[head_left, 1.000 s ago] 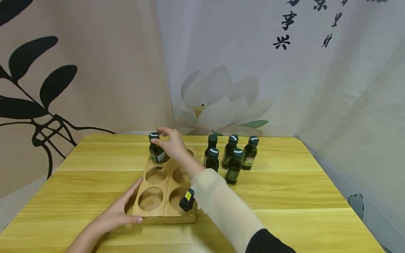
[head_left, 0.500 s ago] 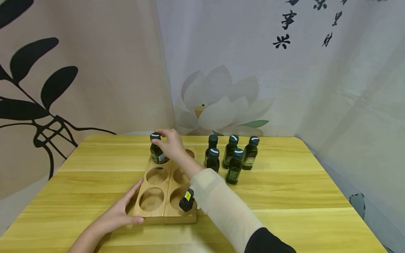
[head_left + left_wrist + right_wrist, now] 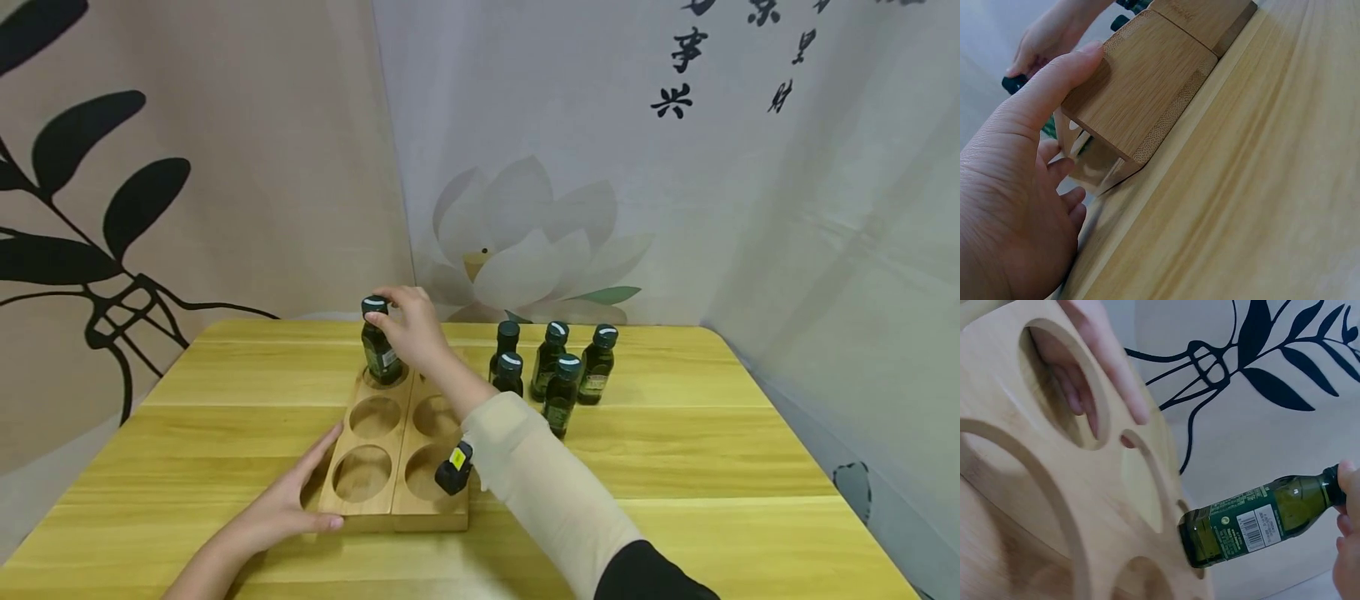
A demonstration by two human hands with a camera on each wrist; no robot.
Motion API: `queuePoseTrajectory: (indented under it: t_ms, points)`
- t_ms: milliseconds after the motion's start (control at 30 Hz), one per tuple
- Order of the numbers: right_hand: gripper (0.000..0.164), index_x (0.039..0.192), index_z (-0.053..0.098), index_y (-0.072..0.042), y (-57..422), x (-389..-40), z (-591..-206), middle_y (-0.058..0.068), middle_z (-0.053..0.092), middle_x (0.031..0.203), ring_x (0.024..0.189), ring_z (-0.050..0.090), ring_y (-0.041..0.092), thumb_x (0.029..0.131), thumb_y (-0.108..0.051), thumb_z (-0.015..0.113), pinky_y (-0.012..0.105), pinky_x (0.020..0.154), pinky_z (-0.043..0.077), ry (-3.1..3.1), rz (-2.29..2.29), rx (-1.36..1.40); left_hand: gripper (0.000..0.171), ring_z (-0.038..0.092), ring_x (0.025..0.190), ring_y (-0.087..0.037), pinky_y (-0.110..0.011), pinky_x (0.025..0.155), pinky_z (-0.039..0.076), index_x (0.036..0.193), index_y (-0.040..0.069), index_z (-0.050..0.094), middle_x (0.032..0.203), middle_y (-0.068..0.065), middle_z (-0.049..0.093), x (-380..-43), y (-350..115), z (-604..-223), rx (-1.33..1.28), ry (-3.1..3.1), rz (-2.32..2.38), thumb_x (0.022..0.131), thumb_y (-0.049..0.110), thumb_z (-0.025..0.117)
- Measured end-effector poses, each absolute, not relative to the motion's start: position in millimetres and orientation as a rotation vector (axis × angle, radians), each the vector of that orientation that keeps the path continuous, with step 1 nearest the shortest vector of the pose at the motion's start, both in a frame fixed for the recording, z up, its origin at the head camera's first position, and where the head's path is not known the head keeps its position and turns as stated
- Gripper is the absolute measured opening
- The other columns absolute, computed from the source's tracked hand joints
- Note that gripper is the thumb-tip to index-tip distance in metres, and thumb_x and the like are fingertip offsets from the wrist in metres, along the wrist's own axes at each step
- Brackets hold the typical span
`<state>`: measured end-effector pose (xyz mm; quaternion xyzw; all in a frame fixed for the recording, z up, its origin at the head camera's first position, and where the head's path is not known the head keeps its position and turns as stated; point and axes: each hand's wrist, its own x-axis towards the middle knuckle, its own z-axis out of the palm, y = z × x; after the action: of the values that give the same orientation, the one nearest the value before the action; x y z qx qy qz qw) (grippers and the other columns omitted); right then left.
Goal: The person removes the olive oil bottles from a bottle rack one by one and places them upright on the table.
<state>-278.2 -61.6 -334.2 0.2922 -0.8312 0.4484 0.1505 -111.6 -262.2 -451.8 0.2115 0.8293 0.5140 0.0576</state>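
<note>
My right hand pinches the dark cap of a small green glass bottle with thumb and fingers. The bottle leans slightly, its base at the far-left round hole of a wooden bottle rack. A green label with a white barcode patch shows on this bottle in the right wrist view. Two wooden pieces stand side by side as the rack, each with a row of round holes. At the near-left corner, my left hand grips the rack, thumb against the front face and fingers along the left side. My right forearm partly covers the right-hand piece.
Several similar bottles with dark caps stand upright in a group right of the rack. All of it sits on a wooden table. Behind the table's far edge hangs a printed cloth backdrop with a lotus, leaves and characters.
My right hand has raised the bottle, which sat lower in the far-left hole before. My left hand has kept its grip on the rack's corner.
</note>
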Motion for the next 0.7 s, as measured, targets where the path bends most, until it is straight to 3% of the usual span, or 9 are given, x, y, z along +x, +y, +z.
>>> queuePoseTrajectory:
  t_ms: [700]
  points:
    - [0.031,0.117,0.065,-0.008,-29,-251,-257,0.000,0.063,0.105,0.100,0.048,0.018,0.089,-0.021,0.069,0.021,0.083,0.041,-2.274,1.325,0.884,0.110,0.002,0.134,-0.058,-0.082,0.089,0.009,0.156,0.019,0.006,0.156,-0.026,0.003,-113,-265,-457,0.626,2.529,1.541,0.075,0.012,0.079]
